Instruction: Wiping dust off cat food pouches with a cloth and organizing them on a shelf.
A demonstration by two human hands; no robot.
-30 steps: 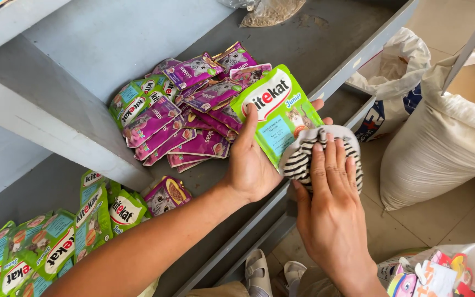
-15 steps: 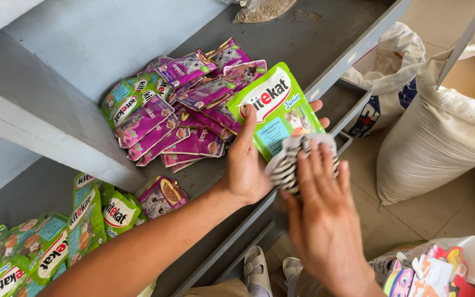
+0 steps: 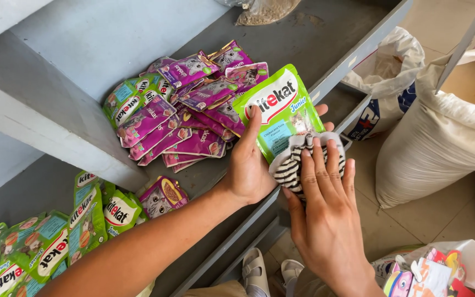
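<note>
Left hand [image 3: 248, 170] clasped, right hand [image 3: 325, 220] flat

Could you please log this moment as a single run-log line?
left hand: holds green pouch | right hand: presses striped cloth on pouch | behind: purple pouches on grey shelf

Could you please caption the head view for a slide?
Left hand holds a green pet-food pouch while right hand wipes it with a striped cloth over a grey shelf.

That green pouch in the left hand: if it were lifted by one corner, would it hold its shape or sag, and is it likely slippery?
The green pouch probably flexes rather than stays rigid: its glossy surface shows soft creases. The left hand holds it up by its lower edge, so it seems light. The sheen suggests it may slide, though the striped cloth under the right hand should grip it.
</note>
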